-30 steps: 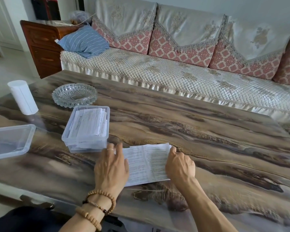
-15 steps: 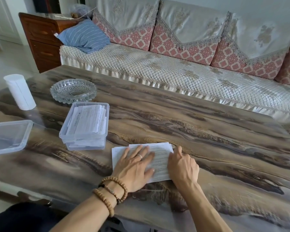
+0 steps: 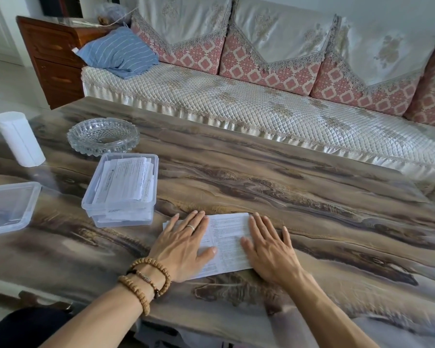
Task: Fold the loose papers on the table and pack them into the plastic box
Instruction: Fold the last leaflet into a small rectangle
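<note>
Your left hand (image 3: 183,244) and right hand (image 3: 269,249) press flat, fingers straight, on the printed paper (image 3: 230,243), near the clear box (image 3: 122,189).

Your left hand (image 3: 183,247) and right hand (image 3: 269,249) lie flat on the paper (image 3: 227,241) near you on the table (image 3: 286,187). The plastic box (image 3: 122,189) holding folded papers (image 3: 126,182) sits just left and farther. Beyond it lies the glass dish (image 3: 103,135).
</note>
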`<action>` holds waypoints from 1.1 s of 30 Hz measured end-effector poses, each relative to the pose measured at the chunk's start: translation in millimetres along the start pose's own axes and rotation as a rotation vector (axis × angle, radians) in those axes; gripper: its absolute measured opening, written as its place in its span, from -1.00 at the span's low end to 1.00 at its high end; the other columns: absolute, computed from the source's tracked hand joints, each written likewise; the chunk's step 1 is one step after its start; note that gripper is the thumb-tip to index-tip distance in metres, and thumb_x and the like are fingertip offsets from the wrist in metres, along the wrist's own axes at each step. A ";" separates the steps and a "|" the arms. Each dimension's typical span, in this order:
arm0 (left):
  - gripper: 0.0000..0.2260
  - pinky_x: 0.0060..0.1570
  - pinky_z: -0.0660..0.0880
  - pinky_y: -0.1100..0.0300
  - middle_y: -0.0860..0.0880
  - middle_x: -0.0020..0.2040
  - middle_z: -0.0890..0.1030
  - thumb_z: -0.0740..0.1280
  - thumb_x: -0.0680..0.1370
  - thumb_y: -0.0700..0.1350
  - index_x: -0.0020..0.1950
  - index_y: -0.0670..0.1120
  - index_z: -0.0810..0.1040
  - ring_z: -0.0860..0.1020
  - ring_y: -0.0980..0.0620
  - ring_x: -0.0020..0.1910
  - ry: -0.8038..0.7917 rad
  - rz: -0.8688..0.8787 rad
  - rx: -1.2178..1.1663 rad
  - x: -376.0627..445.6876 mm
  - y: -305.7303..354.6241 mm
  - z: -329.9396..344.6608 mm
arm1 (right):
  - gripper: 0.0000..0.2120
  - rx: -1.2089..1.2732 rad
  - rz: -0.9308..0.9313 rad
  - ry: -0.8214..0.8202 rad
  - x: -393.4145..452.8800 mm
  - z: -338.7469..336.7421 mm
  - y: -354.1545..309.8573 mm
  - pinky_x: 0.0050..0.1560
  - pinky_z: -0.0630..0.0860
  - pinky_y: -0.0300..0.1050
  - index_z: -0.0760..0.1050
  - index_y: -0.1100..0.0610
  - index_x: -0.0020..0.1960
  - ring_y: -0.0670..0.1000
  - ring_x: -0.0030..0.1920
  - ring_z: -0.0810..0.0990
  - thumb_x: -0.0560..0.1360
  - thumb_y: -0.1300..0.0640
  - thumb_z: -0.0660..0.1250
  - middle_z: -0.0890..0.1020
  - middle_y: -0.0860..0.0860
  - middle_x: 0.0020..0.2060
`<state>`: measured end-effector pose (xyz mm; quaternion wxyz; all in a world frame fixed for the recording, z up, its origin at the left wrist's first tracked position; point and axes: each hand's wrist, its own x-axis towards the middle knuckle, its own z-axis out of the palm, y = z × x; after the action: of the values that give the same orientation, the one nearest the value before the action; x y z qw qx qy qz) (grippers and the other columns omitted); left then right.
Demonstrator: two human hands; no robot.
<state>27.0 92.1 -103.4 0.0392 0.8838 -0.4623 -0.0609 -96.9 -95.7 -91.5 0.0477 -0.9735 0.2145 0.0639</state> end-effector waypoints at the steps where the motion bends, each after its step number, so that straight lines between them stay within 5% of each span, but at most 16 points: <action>1: -0.15 0.53 -0.23 0.00 0.01 0.60 -0.19 -0.38 0.39 0.35 0.59 -0.06 -0.19 -0.21 0.10 0.56 0.007 -0.005 0.002 0.4 -0.6 -0.1 | -0.37 0.012 0.013 -0.007 -0.1 -1.4 6.6 0.53 -0.24 0.17 -0.19 0.01 0.59 -0.09 0.56 -0.23 0.62 -0.24 -0.20 -0.17 -0.11 0.58; 3: -0.14 0.54 -0.22 0.00 0.01 0.60 -0.17 -0.37 0.38 0.36 0.60 -0.06 -0.17 -0.20 0.09 0.57 0.021 -0.014 0.002 -1.0 0.9 0.3 | -0.39 0.085 0.025 -0.034 0.1 -5.2 11.6 0.53 -0.18 0.16 -0.11 0.02 0.60 -0.06 0.57 -0.15 0.64 -0.20 -0.09 -0.08 -0.09 0.58; 5: -0.14 0.54 -0.18 -0.01 -0.01 0.61 -0.15 -0.34 0.39 0.37 0.60 -0.08 -0.16 -0.19 0.07 0.57 0.047 -0.048 -0.015 -1.9 2.2 1.2 | -0.42 0.263 0.113 0.086 5.4 -8.0 7.7 0.48 0.12 0.11 0.12 0.10 0.54 0.07 0.51 0.16 0.60 -0.10 0.13 0.21 0.04 0.52; 7: -0.15 0.54 -0.16 -0.04 -0.03 0.61 -0.12 -0.27 0.43 0.39 0.59 -0.10 -0.16 -0.19 0.04 0.57 0.062 -0.079 -0.025 -0.7 1.9 1.4 | -0.58 0.477 0.305 0.258 14.5 -15.3 -2.3 0.22 0.38 0.03 0.38 0.17 0.33 0.16 0.24 0.42 0.53 0.03 0.26 0.47 0.15 0.26; 9: -0.18 0.54 -0.14 -0.07 -0.06 0.61 -0.11 -0.17 0.49 0.40 0.59 -0.11 -0.17 -0.18 0.01 0.57 0.060 -0.086 -0.014 -0.7 1.8 1.4 | -0.73 0.591 0.410 0.251 23.6 -26.8 -14.5 0.04 0.43 0.00 0.45 0.21 0.12 0.16 0.07 0.50 0.50 0.06 0.28 0.56 0.15 0.09; 13: -0.20 0.53 -0.11 -0.11 -0.09 0.61 -0.07 -0.09 0.54 0.38 0.59 -0.11 -0.17 -0.13 -0.04 0.58 0.066 -0.085 -0.020 -1.1 1.4 0.9 | -0.65 0.687 0.365 0.089 39.2 -38.6 -30.8 -0.01 0.47 -0.05 0.45 0.16 0.26 0.12 0.10 0.55 0.52 0.06 0.30 0.57 0.10 0.15; 17: -0.25 0.53 -0.11 -0.12 -0.08 0.59 0.03 -0.03 0.54 0.37 0.58 -0.05 -0.01 -0.05 -0.06 0.57 0.095 -0.067 -0.029 -2.1 1.2 -0.7 | -0.51 0.370 0.304 0.093 48.2 -34.9 -30.1 0.27 0.43 0.11 0.40 0.10 0.32 0.17 0.27 0.43 0.44 0.00 0.40 0.48 0.13 0.27; 20: -0.29 0.53 -0.14 -0.11 -0.06 0.59 0.05 -0.03 0.53 0.38 0.58 0.04 0.04 -0.06 -0.03 0.57 0.096 -0.051 -0.044 -3.0 0.7 -1.5 | -0.29 0.376 0.245 0.044 59.0 -41.3 -23.4 0.37 0.33 0.15 0.30 0.00 0.45 0.17 0.38 0.32 0.39 -0.12 0.48 0.39 0.12 0.36; 24: -0.31 0.50 -0.26 -0.14 -0.02 0.58 0.10 0.00 0.49 0.46 0.55 0.16 0.14 -0.11 0.03 0.57 0.059 0.018 -0.076 -6.9 -0.5 -5.6 | -0.40 0.181 -0.028 -0.086 74.3 -49.0 -23.0 0.30 0.39 0.07 0.48 -0.04 0.22 0.07 0.29 0.38 0.30 -0.30 0.48 0.47 0.00 0.24; 30: -0.30 0.49 -0.30 -0.15 0.03 0.54 0.19 0.09 0.45 0.47 0.50 0.15 0.28 -0.06 0.09 0.56 0.055 0.071 -0.085 -6.7 -0.9 -13.9 | -0.49 0.197 -0.050 -0.223 82.2 -62.0 -16.7 0.04 0.46 -0.06 0.46 0.04 0.16 0.02 0.06 0.51 0.33 -0.12 0.54 0.53 -0.03 0.08; 33: -0.41 0.51 -0.26 -0.09 0.03 0.50 0.25 0.16 0.51 0.37 0.47 0.14 0.34 0.01 0.08 0.54 0.048 0.143 -0.086 -4.1 1.1 -19.2 | -0.78 0.234 -0.040 -0.256 82.7 -62.1 -13.8 -0.12 0.42 -0.12 0.51 0.04 -0.05 0.03 -0.04 0.52 0.41 0.01 0.48 0.54 -0.03 -0.08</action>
<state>26.6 95.1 -83.9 0.0926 0.8472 -0.5200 -0.0564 -10.2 -124.7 -41.3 0.1890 -0.9492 0.1933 0.1612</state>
